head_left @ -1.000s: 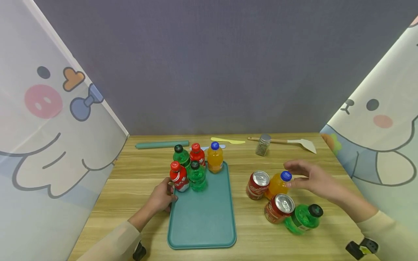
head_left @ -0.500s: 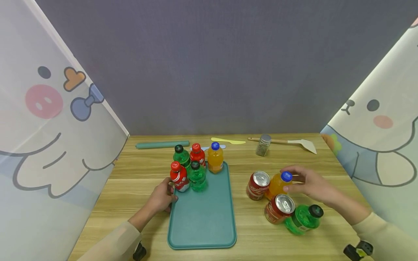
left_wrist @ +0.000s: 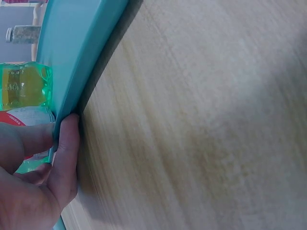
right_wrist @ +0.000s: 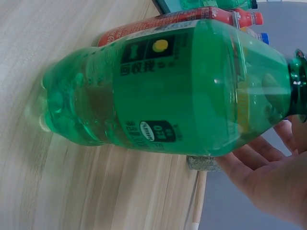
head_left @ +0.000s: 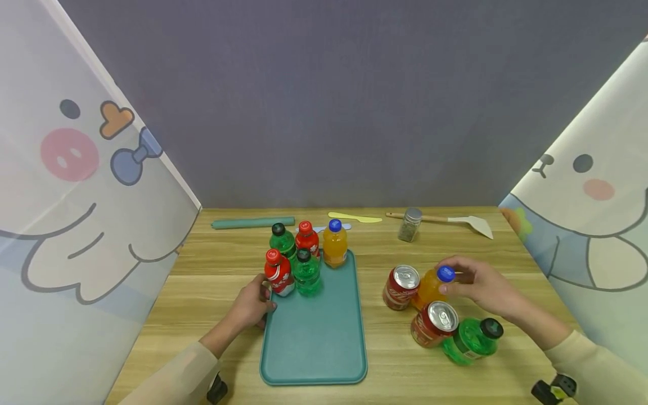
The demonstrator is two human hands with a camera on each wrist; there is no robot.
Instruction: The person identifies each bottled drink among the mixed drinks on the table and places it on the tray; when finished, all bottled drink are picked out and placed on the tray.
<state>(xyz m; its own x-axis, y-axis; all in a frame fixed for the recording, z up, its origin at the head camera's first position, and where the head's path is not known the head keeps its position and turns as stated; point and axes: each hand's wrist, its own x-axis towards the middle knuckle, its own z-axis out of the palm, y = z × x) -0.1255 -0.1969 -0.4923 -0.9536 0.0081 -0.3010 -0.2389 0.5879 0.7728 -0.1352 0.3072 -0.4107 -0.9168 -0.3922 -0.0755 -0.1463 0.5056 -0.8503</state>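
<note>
My right hand [head_left: 481, 284] is on the orange bottle [head_left: 429, 286] out on the table [head_left: 212, 292], fingers curled around its blue cap [head_left: 445, 274], pinching it from the side. That bottle stands upright, wedged between two red cans [head_left: 400, 287] and just behind a green bottle [head_left: 468, 338] lying tipped over. My left hand [head_left: 250, 306] grips the left edge of the teal tray [head_left: 314, 343]; the wrist view shows my thumb [left_wrist: 67, 153] pressed flat against the rim with the other fingers tucked over it. Five bottles are clustered at the far end of the tray. Back by the wall there's a spice jar [head_left: 409, 224], a spatula [head_left: 468, 224] and a green roll [head_left: 252, 223].
</note>
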